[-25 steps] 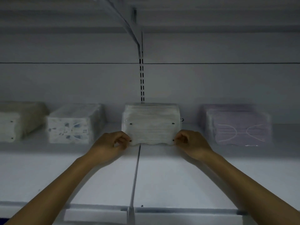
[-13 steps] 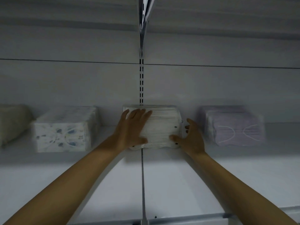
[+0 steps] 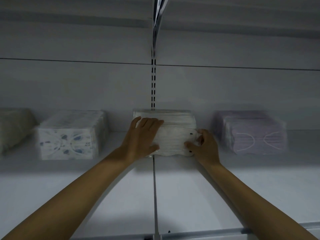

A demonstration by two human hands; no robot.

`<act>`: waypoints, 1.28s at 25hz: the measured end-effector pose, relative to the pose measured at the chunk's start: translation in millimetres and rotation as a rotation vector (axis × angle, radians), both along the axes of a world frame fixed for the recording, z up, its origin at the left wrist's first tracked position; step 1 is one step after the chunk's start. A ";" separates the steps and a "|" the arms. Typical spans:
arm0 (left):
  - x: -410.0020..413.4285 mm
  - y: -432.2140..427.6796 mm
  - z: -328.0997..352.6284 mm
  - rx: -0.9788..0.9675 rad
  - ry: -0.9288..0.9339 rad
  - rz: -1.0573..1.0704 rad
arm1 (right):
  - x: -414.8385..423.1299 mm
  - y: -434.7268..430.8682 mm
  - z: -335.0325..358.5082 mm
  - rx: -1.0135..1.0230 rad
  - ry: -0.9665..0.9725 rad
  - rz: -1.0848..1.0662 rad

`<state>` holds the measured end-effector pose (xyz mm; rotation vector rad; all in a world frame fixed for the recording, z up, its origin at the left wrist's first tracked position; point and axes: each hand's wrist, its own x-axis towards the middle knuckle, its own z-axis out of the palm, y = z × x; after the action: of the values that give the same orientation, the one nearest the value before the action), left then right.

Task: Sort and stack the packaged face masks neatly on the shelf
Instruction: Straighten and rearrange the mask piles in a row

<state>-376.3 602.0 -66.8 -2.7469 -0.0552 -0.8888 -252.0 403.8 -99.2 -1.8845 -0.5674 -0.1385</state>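
Mask pack (image 3: 174,138) white, wavy btm edge.

Four mask stacks (image 3: 174,141), two hands (image 3: 140,138), one shelf (image 3: 199,191)

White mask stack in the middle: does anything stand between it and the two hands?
Nothing visible does. The left hand lies flat on the white mask stack, and the right hand pinches its right front edge. The patterned stack and the purple stack stand apart on either side.
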 end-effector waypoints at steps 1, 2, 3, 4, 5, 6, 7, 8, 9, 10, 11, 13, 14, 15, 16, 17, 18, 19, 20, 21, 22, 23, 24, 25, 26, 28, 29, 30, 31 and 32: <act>0.0 -0.2 0.3 -0.007 -0.008 0.003 | 1.1 -0.8 -0.5 -0.014 -0.009 -0.008; 0.6 -0.2 1.1 -0.012 -0.019 0.005 | 1.4 -1.8 -1.2 -0.022 -0.020 -0.018; 0.8 -1.2 3.2 -0.022 -0.023 0.010 | 1.3 -2.3 -1.2 -0.021 -0.023 -0.020; 2.2 -1.2 4.6 -0.027 -0.038 0.007 | 0.8 -2.7 -0.8 -0.013 -0.014 -0.015; 3.3 -1.3 6.3 -0.031 -0.046 -0.002 | -0.3 -2.7 0.4 -0.001 0.002 -0.003; 4.7 -2.5 8.8 -0.034 -0.054 -0.020 | -1.5 -2.3 1.1 0.004 0.010 0.005; 5.3 -5.1 12.7 -0.052 -0.044 -0.028 | -2.8 -2.1 1.6 0.000 0.003 0.007; 6.2 -7.8 16.5 -0.079 -0.014 -0.027 | -3.8 -1.6 2.0 -0.006 -0.014 0.003; 6.8 -10.5 20.1 -0.115 0.046 -0.007 | -4.1 -1.2 2.0 -0.010 -0.029 -0.004; 8.3 -11.8 21.6 -0.140 0.092 0.022 | -4.1 -0.9 2.1 -0.013 -0.038 -0.011; 10.6 -12.4 22.8 -0.143 0.110 0.043 | -3.6 -1.3 2.1 -0.016 -0.040 -0.016; 14.1 -13.0 24.5 -0.156 0.109 0.024 | -4.0 -2.0 1.8 -0.024 -0.035 -0.011; 14.5 -13.7 25.3 -0.171 0.106 -0.008 | -4.7 -2.5 1.2 -0.025 -0.036 -0.010; 13.9 -14.8 26.5 -0.171 0.089 -0.051 | -5.3 -2.9 0.6 -0.025 -0.045 -0.014; 14.4 -15.4 26.4 -0.153 0.076 -0.092 | -6.0 -3.6 0.4 -0.029 -0.063 -0.020; 15.3 -15.7 26.3 -0.129 0.061 -0.124 | -6.5 -4.1 0.8 -0.036 -0.088 -0.021; 16.1 -15.9 27.1 -0.109 0.042 -0.151 | -6.3 -4.7 1.5 -0.042 -0.112 -0.019; 15.7 -17.8 29.5 -0.114 0.061 -0.158 | -5.3 -5.3 2.2 -0.046 -0.130 -0.015; 14.9 -20.1 31.3 -0.144 0.107 -0.156 | -4.4 -5.6 2.7 -0.048 -0.138 -0.010; 13.9 -22.9 32.8 -0.201 0.168 -0.139 | -4.3 -5.8 3.1 -0.040 -0.132 0.001; 14.1 -24.6 33.9 -0.247 0.226 -0.106 | -4.7 -5.6 3.3 -0.024 -0.113 0.017; 15.0 -26.5 36.0 -0.259 0.280 -0.062 | -5.5 -5.5 3.4 -0.008 -0.092 0.028; 16.3 -27.5 38.7 -0.243 0.312 -0.040 | -7.1 -5.8 4.5 0.015 -0.074 0.028; 14.7 -29.5 44.8 -0.223 0.345 -0.026 | -8.4 -6.5 6.0 0.056 -0.051 0.012; 11.3 -30.6 52.2 -0.215 0.356 -0.013 | -9.5 -8.0 8.6 0.122 -0.007 -0.011; 2.9 -29.3 70.7 -0.303 0.322 0.030 | -12.6 -8.6 19.3 0.282 0.171 -0.032; -1.2 -28.5 79.0 -0.418 0.273 0.022 | -17.0 -7.7 26.2 0.345 0.276 0.000; -4.9 -29.7 85.3 -0.580 0.178 -0.033 | -23.1 -5.8 32.1 0.383 0.361 0.069; -7.9 -34.5 88.4 -0.778 0.061 -0.104 | -31.1 -3.9 35.4 0.410 0.420 0.162; -8.2 -41.4 86.7 -1.001 -0.067 -0.170 | -41.1 -1.7 36.5 0.438 0.477 0.249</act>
<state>-384.5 560.6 19.9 -3.6686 -0.3767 -1.2469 -293.0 402.0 -62.6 -1.3428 -0.3957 0.3211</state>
